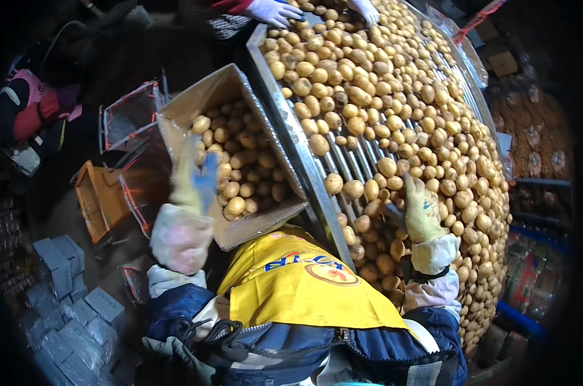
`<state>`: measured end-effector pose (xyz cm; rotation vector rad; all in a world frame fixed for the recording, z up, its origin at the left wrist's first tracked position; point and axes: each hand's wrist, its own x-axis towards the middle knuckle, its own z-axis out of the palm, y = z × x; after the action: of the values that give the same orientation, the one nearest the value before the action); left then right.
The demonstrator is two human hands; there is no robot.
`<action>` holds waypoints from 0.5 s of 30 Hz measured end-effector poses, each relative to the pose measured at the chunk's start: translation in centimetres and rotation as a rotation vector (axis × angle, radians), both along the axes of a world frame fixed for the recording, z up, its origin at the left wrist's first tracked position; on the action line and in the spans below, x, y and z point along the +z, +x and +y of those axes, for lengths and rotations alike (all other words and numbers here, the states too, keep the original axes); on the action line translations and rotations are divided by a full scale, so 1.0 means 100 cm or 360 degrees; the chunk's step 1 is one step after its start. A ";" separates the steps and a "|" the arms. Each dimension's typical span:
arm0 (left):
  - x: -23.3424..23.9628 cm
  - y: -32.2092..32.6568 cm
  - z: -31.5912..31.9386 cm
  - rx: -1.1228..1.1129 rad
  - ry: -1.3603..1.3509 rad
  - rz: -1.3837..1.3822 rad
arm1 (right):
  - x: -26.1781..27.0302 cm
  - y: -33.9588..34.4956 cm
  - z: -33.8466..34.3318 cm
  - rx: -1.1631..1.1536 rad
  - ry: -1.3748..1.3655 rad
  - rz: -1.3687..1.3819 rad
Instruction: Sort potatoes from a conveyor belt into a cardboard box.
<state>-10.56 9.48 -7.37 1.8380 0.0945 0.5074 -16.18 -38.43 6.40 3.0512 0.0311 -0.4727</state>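
Observation:
My left hand, in a yellow work glove with a blue palm, is at the left inside of a cardboard box. It is blurred, its fingers are apart, and no potato shows in its grasp. Potatoes lie loose within the box, which has a clear plastic liner. Over to the right, my right hand in a matching glove rests among potatoes on a metal roller table. Its palm side is turned away, so whether it grips a potato is hidden.
Another person's white-gloved hands are at the table's far end. A second person is at the far left. An orange crate and wrapped frames stand left of the box. Grey cartons are piled at lower left.

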 end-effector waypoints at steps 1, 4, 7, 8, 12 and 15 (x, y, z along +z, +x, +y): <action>0.026 0.006 -0.035 -0.0306 0.0412 -0.0149 | -0.023 -0.014 -0.016 0.0033 -0.0002 -0.0009; 0.094 0.011 -0.126 -0.1381 0.1467 0.0064 | -0.024 -0.006 0.039 0.0120 -0.0303 0.0056; 0.050 -0.004 -0.184 -0.1655 0.1375 -0.0319 | -0.024 0.026 0.067 -0.0177 0.0059 0.0118; 0.049 -0.003 -0.191 -0.1812 0.1355 -0.0156 | -0.037 0.035 0.068 -0.0177 0.0106 0.0106; 0.042 0.042 -0.203 -0.1593 0.1700 -0.0108 | -0.064 0.072 0.071 -0.0057 0.0186 -0.0278; 0.055 0.069 -0.198 -0.1441 0.1645 0.0184 | -0.032 0.081 0.036 -0.0432 0.0761 -0.0242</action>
<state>-3.71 -10.28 -1.89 2.6008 -1.0560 -0.2766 -8.12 -34.78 3.17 3.5742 -0.3276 -0.2740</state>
